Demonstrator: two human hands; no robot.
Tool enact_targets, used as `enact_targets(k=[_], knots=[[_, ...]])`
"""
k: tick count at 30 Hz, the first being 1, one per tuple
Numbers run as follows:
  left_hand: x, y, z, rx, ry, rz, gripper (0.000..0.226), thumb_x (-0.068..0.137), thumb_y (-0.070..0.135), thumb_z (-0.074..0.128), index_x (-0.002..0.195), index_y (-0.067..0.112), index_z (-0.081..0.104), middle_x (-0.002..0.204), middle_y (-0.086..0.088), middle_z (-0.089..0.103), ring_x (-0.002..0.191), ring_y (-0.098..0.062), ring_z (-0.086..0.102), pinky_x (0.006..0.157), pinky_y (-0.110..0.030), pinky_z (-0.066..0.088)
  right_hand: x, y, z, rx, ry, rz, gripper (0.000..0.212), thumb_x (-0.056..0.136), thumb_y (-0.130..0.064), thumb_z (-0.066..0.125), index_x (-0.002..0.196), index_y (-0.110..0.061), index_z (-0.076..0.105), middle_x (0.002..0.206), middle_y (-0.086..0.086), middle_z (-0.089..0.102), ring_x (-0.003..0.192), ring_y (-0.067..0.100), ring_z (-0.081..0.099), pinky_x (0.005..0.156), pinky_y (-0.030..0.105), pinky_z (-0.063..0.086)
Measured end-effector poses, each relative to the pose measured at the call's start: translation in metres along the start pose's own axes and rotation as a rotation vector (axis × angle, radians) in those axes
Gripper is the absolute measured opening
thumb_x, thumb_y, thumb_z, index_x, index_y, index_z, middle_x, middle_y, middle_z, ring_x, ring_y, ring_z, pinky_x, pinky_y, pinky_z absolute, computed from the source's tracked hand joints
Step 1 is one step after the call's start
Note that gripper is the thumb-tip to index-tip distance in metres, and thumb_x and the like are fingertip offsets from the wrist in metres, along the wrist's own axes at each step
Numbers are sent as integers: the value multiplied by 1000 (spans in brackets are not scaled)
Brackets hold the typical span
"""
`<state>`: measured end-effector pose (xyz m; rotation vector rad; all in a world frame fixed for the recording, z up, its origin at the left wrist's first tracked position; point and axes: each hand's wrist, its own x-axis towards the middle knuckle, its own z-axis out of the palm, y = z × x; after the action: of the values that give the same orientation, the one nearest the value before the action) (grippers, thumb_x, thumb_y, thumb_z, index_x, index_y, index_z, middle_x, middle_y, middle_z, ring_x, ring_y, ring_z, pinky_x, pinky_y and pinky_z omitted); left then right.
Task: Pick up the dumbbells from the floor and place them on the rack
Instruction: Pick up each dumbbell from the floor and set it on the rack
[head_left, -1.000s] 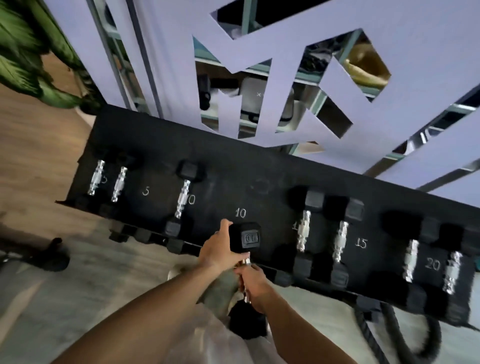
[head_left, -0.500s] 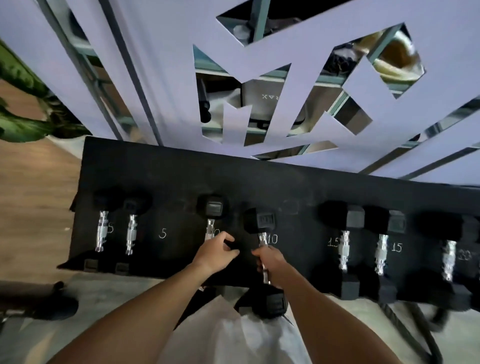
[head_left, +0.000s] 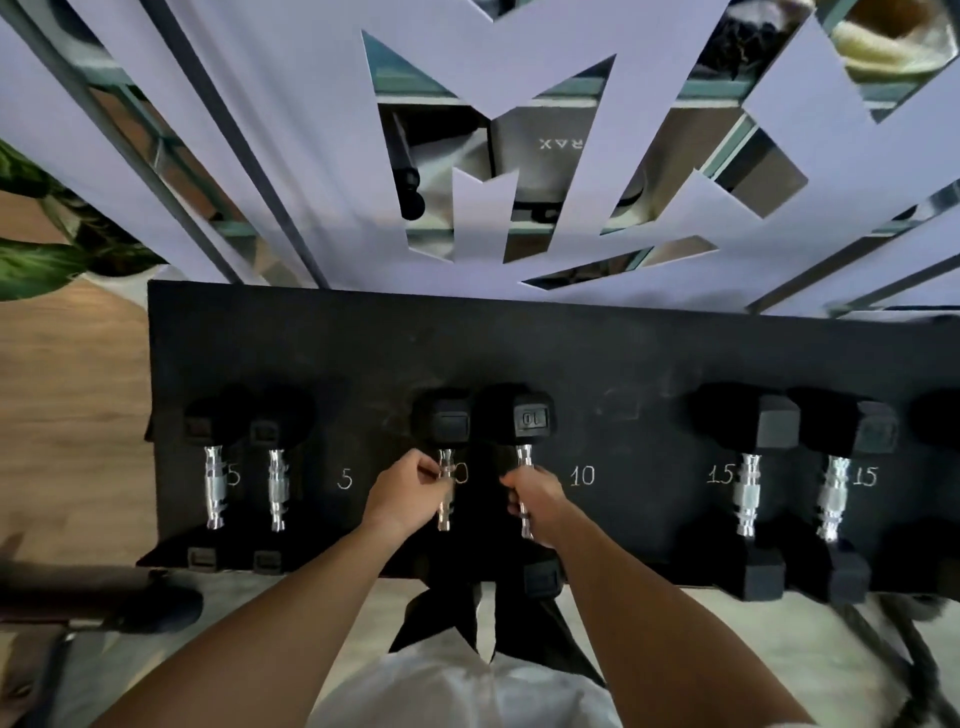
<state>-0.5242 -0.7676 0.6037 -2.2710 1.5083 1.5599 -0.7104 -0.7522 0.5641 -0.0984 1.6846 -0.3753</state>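
dumbbells (head_left: 531, 467) on rack (head_left: 623, 353), plant (head_left: 47, 249) left

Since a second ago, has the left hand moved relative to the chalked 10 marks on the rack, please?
Yes. The left hand went from the carried dumbbell's head leftward to the neighbouring dumbbell's handle on the rack.

Gym, black rack (head_left: 519, 343) w/ dumbbells (head_left: 748, 493), chalked wt nos. (head_left: 582, 475)

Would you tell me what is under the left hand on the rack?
The left hand grips a dumbbell's chrome handle; a chalk number beside it is partly covered.
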Motion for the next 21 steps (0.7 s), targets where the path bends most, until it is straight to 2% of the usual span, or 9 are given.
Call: enact_targets(k=[5,8,12,17,19,21], knots=[[16,-1,-4,15,-33,-51,34,85,42,70,110,26,53,91,11,64,83,-7,60,73,-27,45,13,3,14,58,15,-11,5,89,-8,59,93,-11,58,65,1,49,62,14,46,66,30,43],[23,-2,1,16,-46,-54,36,85,44,68,115,26,57,102,6,68,97,-16,64,81,-29,47,17,6,16,59,21,-22,5,90,-9,58,94,-12,60,68,2,52,62,15,48,63,28,43],[34,-7,17,-30,-132,-90,41,88,49,63,120,24,61,112,2,68,103,-19,64,85,-30,48,19,7,15,29,25,-32,3,92,-11,59,94,-13,59,72,3,54,64,16,51,60,26,44],[38,4,40,-186,-102,-169,49,103,42,42,146,18,40,142,-12,53,128,-34,52,103,-39,42,27,16,18,12,51,-95,13,94,-14,60,106,-12,61,82,4,63,73,18,60,70,27,52],[36,6,44,-320,-102,-189,51,105,40,38,150,19,32,147,-9,48,133,-31,48,107,-37,38,27,18,18,9,45,-114,13,94,-13,60,107,-12,59,84,4,63,74,18,61,72,27,54],[36,3,45,-477,-144,-180,49,104,43,38,149,23,34,139,-2,54,125,-23,55,102,-33,43,27,16,17,-3,36,-118,11,95,-12,60,106,-11,58,83,4,62,74,18,59,73,29,54]])
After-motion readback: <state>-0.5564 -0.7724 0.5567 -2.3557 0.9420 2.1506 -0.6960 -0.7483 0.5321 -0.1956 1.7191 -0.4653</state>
